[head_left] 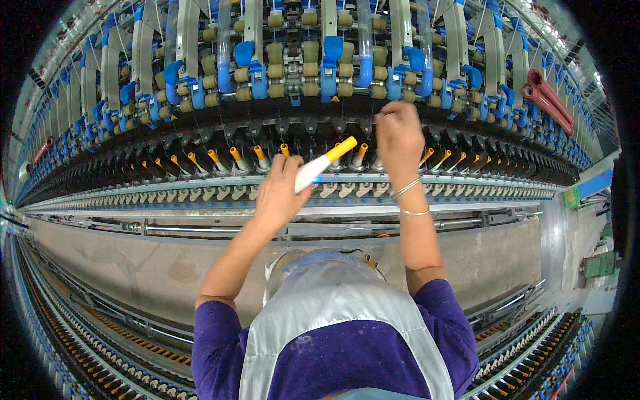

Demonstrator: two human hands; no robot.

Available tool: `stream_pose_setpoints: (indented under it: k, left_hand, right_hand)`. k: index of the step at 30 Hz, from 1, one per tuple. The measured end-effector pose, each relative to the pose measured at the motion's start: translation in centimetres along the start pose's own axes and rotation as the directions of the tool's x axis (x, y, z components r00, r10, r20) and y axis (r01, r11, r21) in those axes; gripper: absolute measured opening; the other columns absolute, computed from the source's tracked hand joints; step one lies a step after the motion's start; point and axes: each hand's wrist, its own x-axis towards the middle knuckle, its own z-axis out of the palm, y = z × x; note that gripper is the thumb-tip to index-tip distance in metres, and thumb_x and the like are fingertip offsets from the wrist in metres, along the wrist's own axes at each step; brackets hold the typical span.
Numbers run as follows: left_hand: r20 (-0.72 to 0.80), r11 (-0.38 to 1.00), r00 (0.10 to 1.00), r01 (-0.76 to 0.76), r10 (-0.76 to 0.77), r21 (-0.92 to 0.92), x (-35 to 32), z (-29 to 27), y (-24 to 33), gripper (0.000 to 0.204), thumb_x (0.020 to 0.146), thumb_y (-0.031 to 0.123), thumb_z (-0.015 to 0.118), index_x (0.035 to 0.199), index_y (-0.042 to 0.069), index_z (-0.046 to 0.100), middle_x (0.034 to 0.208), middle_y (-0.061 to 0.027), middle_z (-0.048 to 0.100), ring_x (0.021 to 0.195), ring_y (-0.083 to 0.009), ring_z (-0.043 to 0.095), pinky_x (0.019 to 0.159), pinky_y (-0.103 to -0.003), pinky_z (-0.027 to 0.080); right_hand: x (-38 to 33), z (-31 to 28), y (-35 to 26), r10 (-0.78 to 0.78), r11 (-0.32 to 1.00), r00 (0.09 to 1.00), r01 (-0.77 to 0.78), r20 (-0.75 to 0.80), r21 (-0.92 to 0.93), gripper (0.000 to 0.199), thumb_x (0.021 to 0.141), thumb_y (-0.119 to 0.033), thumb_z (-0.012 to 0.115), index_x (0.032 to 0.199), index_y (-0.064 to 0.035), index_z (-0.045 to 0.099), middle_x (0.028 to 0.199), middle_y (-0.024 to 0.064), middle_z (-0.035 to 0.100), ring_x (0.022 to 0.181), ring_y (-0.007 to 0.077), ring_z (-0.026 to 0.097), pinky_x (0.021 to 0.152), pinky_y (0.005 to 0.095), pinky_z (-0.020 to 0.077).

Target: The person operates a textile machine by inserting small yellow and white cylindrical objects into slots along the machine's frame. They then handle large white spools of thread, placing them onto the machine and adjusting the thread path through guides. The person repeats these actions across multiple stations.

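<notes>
Yarn bobbin [327,165] slants in the left hand [277,195], fingers wrapping its white winding, presumably to leave the yellow tip [344,147] exposed; right hand [401,139] curled, blurred, grasp cannot be told.

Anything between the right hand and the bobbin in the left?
Nothing visible stands between the right hand and the bobbin held in the left hand, just a gap. Whether a thread spans it, I can't tell.

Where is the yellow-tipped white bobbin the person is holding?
In the head view, the yellow-tipped white bobbin is near the middle, in the person's left hand, left of the right hand and above the grey apron.
</notes>
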Motion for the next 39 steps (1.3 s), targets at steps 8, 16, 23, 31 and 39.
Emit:
stream_pose_setpoints:
  k: [8, 16, 23, 31, 39]
  left_hand:
    - [0.101, 0.909, 0.995, 0.024, 0.020, -0.417, 1.0, 0.0, -2.3, 0.071, 0.081, 0.035, 0.072, 0.136, 0.004, 0.040, 0.102, -0.0145, 0.055, 0.085, -0.0297, 0.059, 0.072, -0.040, 0.049]
    - [0.468, 0.171, 0.884, 0.459, 0.014, -0.872, 0.5, 2.2, 0.4, 0.033, 0.094, 0.021, 0.059, 0.116, 0.002, 0.044, 0.079, -0.0011, 0.051, 0.066, -0.0097, 0.050, 0.059, -0.024, 0.044]
    - [0.598, -0.034, 0.799, 0.598, -0.062, -0.801, -0.1, 1.5, 1.3, 0.045, 0.100, 0.044, 0.041, 0.112, 0.002, 0.051, 0.084, -0.0051, 0.056, 0.068, -0.0136, 0.054, 0.058, -0.027, 0.046]
    - [0.542, -0.161, 0.838, 0.527, -0.060, -0.834, 0.3, 2.0, 3.2, 0.041, 0.101, 0.036, 0.040, 0.117, 0.000, 0.053, 0.091, -0.0084, 0.060, 0.075, -0.0147, 0.058, 0.060, -0.027, 0.048]
    - [0.557, -0.090, 0.829, 0.552, -0.043, -0.829, 0.2, 2.9, 5.0, 0.040, 0.101, 0.034, 0.042, 0.126, 0.003, 0.048, 0.097, -0.0073, 0.059, 0.080, -0.0150, 0.059, 0.062, -0.028, 0.053]
  right_hand:
    - [-5.1, 1.0, 2.7, 0.423, -0.367, 0.493, -0.674, 0.760, 0.641, 0.017, 0.093, -0.019, 0.057, 0.084, -0.0046, 0.060, 0.074, 0.0023, 0.059, 0.047, 0.0047, 0.037, 0.041, 0.0199, 0.0280]
    - [-4.4, 2.9, -3.8, -0.060, 0.605, 0.772, -0.476, 0.633, 0.638, 0.018, 0.096, -0.018, 0.056, 0.096, -0.0001, 0.061, 0.075, 0.0020, 0.057, 0.059, 0.0083, 0.050, 0.054, 0.0233, 0.0431]
    - [-1.7, -0.4, -4.4, 0.014, 0.696, 0.887, -0.340, 0.461, 0.632, 0.019, 0.090, -0.012, 0.061, 0.077, 0.0022, 0.060, 0.060, 0.0017, 0.051, 0.054, 0.0114, 0.049, 0.049, 0.0267, 0.0388]
    - [-2.5, -3.1, -4.0, 0.231, 0.717, 0.903, -0.409, 0.361, 0.564, 0.012, 0.086, 0.000, 0.061, 0.096, 0.0017, 0.068, 0.077, 0.0060, 0.058, 0.066, 0.0121, 0.055, 0.057, 0.0244, 0.0436]
    - [-3.7, -4.6, -3.7, 0.158, 0.839, 0.916, -0.322, 0.369, 0.440, 0.012, 0.084, 0.000, 0.062, 0.094, 0.0047, 0.064, 0.076, 0.0088, 0.060, 0.062, 0.0206, 0.058, 0.058, 0.0284, 0.0464]
